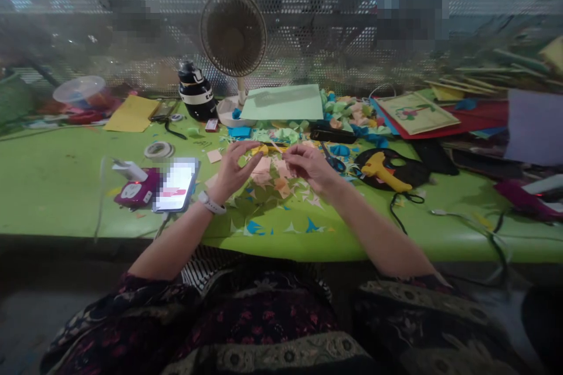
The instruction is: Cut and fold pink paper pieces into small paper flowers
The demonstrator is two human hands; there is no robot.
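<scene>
My left hand [233, 167] and my right hand [310, 165] are raised just above the green table [61, 187], close together. Between their pinched fingertips they hold a small yellow paper strip [264, 149]. Below the hands lies a pile of peach and pink paper pieces [272, 179] with small cut triangles scattered round it. A white watch sits on my left wrist.
A lit phone [176, 184] and a magenta device [134, 192] lie left of the hands. Blue-handled scissors [332, 158] and a yellow glue gun [385, 171] lie to the right. A desk fan [233, 35], a black bottle [196, 94] and a light green sheet [284, 102] stand behind.
</scene>
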